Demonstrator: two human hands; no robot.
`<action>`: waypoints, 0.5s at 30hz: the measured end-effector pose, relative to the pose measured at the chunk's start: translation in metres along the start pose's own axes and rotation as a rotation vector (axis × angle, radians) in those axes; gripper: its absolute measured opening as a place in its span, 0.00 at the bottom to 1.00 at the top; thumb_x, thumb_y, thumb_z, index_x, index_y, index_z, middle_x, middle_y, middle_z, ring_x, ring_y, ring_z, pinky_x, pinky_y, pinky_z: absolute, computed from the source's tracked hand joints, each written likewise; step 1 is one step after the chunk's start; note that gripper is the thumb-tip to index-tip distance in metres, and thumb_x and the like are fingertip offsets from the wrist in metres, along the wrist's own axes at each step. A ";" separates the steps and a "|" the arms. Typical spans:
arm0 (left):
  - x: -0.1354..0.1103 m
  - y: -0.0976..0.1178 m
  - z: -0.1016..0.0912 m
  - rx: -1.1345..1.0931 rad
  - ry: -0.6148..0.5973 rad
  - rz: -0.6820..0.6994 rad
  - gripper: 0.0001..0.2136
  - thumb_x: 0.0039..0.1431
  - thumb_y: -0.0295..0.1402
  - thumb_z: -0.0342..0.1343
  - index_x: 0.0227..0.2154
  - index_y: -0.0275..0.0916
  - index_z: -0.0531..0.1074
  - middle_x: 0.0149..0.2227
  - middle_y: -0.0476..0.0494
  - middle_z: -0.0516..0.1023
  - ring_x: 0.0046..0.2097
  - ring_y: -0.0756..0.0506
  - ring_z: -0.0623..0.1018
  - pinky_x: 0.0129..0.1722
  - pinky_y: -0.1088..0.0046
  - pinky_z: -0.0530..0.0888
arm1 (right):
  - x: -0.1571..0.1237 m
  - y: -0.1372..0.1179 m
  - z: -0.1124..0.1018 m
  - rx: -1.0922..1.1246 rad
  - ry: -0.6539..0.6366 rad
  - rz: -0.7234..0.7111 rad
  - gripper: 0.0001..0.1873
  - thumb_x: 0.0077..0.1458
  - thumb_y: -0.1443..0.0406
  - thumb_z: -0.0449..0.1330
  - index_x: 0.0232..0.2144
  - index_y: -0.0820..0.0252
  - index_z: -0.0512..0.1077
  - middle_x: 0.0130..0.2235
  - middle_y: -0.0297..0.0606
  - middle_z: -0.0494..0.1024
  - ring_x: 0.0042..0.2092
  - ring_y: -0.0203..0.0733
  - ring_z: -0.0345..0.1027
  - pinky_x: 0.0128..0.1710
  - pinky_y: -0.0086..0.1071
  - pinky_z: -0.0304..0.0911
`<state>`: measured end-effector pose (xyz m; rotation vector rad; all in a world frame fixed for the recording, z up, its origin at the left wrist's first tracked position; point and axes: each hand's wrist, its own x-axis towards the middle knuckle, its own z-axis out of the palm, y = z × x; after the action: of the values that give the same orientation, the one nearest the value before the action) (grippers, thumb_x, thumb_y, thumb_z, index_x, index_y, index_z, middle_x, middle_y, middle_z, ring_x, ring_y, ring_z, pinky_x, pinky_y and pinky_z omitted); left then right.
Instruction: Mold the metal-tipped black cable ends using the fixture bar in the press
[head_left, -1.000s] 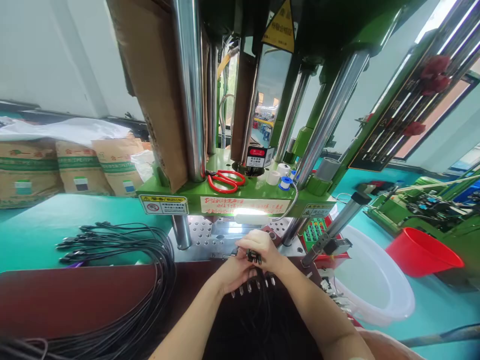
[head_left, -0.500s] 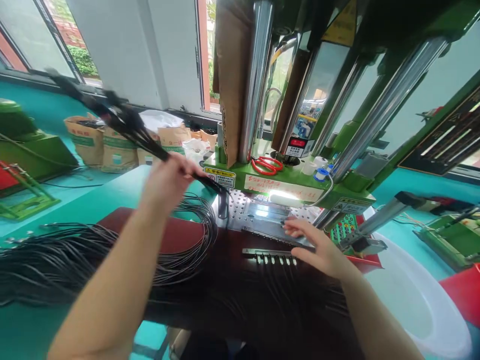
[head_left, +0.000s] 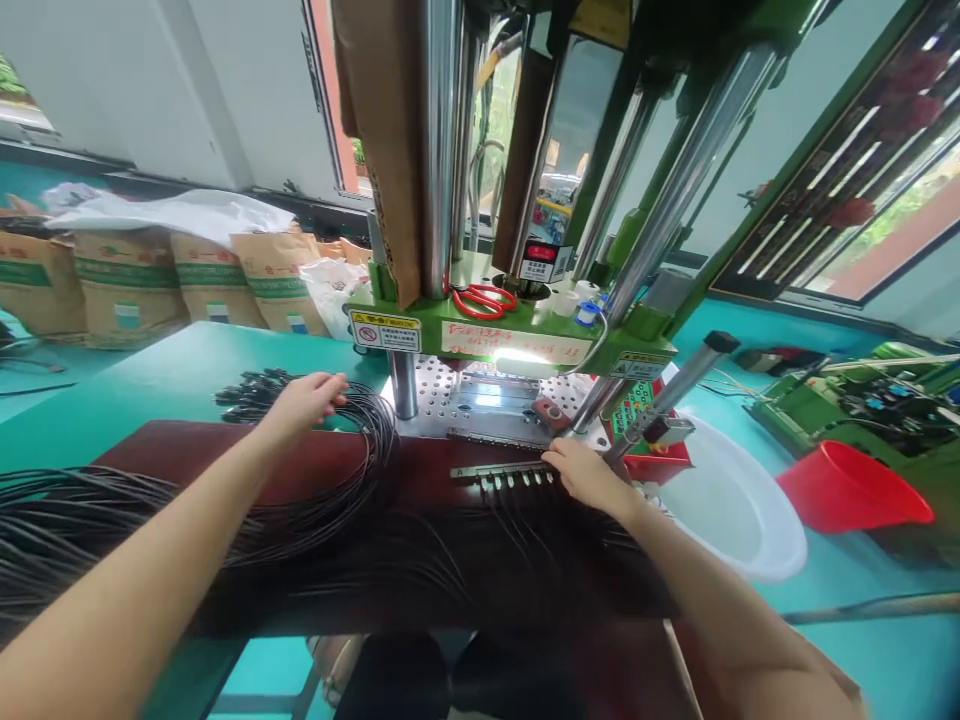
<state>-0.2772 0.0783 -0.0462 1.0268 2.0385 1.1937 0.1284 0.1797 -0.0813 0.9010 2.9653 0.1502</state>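
Note:
My left hand [head_left: 304, 400] hovers over the table's left side with nothing visible in its loosely parted fingers. Beside it lies a bundle of black cables with dark connector ends [head_left: 259, 393], and a coil of black cable [head_left: 375, 430] curves just right of it. My right hand [head_left: 585, 475] has its fingers closed on the right end of a slim metal bar [head_left: 472, 472] marked A. Several cable ends with metal tips sit in a row along that bar, their black leads trailing toward me. Behind it, a metal mould plate [head_left: 495, 437] rests at the press bed.
The green press [head_left: 420, 310] stands ahead with steel columns and a lit lamp [head_left: 525, 360]. Red-handled scissors [head_left: 484, 300] lie on its ledge. A button panel [head_left: 634, 408] and a white round tub [head_left: 735, 510] are at right; paper sacks [head_left: 135, 280] line the wall.
My left hand has lowered and let go of the black cable bundle, which now lies on the table. My right hand has moved from open above the bar to its right end. The view has turned right.

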 end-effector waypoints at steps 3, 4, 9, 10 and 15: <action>-0.065 0.027 0.046 0.057 -0.419 0.221 0.13 0.53 0.42 0.48 0.25 0.37 0.67 0.23 0.51 0.68 0.26 0.51 0.66 0.26 0.77 0.61 | 0.006 -0.010 -0.006 -0.090 -0.084 0.080 0.16 0.47 0.78 0.49 0.37 0.64 0.68 0.42 0.47 0.68 0.45 0.46 0.61 0.42 0.36 0.56; -0.090 0.032 0.063 0.076 -0.604 0.281 0.13 0.53 0.42 0.48 0.25 0.38 0.69 0.24 0.50 0.69 0.27 0.50 0.67 0.28 0.76 0.62 | 0.007 -0.012 -0.008 -0.102 -0.104 0.105 0.14 0.46 0.78 0.49 0.35 0.65 0.68 0.42 0.48 0.68 0.45 0.48 0.61 0.41 0.37 0.56; -0.181 0.018 0.140 0.107 -0.824 0.527 0.09 0.49 0.40 0.54 0.24 0.41 0.73 0.26 0.47 0.73 0.33 0.46 0.67 0.36 0.72 0.61 | 0.013 -0.011 -0.027 -0.053 -0.143 0.187 0.15 0.44 0.75 0.52 0.37 0.63 0.67 0.38 0.46 0.73 0.39 0.49 0.67 0.36 0.35 0.56; -0.187 0.013 0.149 0.085 -0.797 0.524 0.09 0.48 0.41 0.55 0.23 0.42 0.73 0.26 0.46 0.73 0.33 0.45 0.67 0.36 0.71 0.60 | 0.013 -0.010 -0.033 -0.036 -0.146 0.214 0.16 0.45 0.75 0.52 0.38 0.63 0.66 0.36 0.45 0.74 0.37 0.48 0.68 0.34 0.34 0.56; -0.175 0.006 0.165 0.091 -0.796 0.383 0.14 0.45 0.46 0.56 0.17 0.40 0.72 0.21 0.46 0.72 0.29 0.45 0.68 0.34 0.71 0.61 | 0.017 0.001 -0.057 0.076 -0.088 0.322 0.15 0.45 0.74 0.50 0.36 0.58 0.68 0.35 0.39 0.76 0.38 0.46 0.68 0.33 0.31 0.55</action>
<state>-0.0528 0.0106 -0.1001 1.6599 1.3068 0.6760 0.1111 0.1853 -0.0246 1.3524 2.7418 0.0062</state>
